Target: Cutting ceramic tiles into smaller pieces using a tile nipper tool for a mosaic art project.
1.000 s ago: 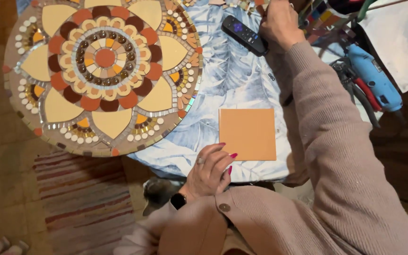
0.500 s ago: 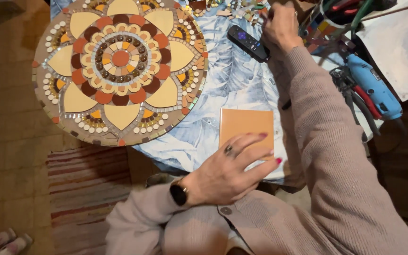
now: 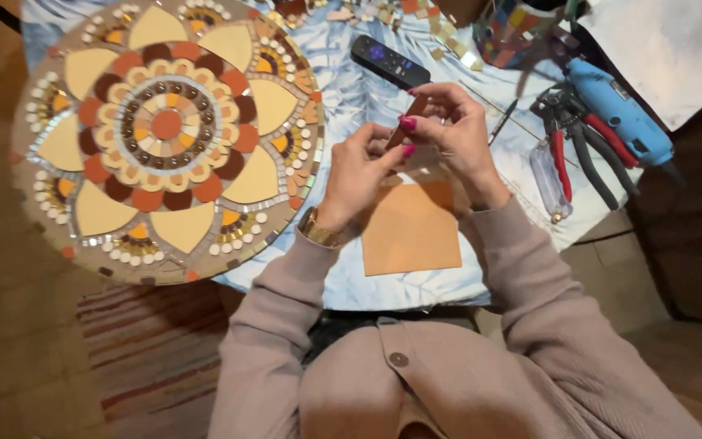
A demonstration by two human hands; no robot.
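Both my hands meet above the table, holding a small narrow brown tile strip [image 3: 414,114] between their fingertips. My left hand [image 3: 359,167] pinches its lower end and my right hand [image 3: 457,130] grips its upper end. Just below them a square orange tile [image 3: 412,236] lies flat on the blue leaf-patterned cloth [image 3: 351,97]. To the left sits a large round mosaic [image 3: 164,130] with a flower pattern in orange, cream and brown pieces.
A black remote [image 3: 390,62] lies behind my hands. At the right are red-handled nippers [image 3: 566,150], a blue tool [image 3: 617,110], a small clear bottle [image 3: 550,179] and a mosaic-covered cup [image 3: 513,32]. Loose tile bits [image 3: 440,41] are scattered at the back. A striped rug [image 3: 148,349] covers the floor.
My right hand came back from the far side of the table holding the brown strip. My left hand rose from the orange tile and joined it on the strip.
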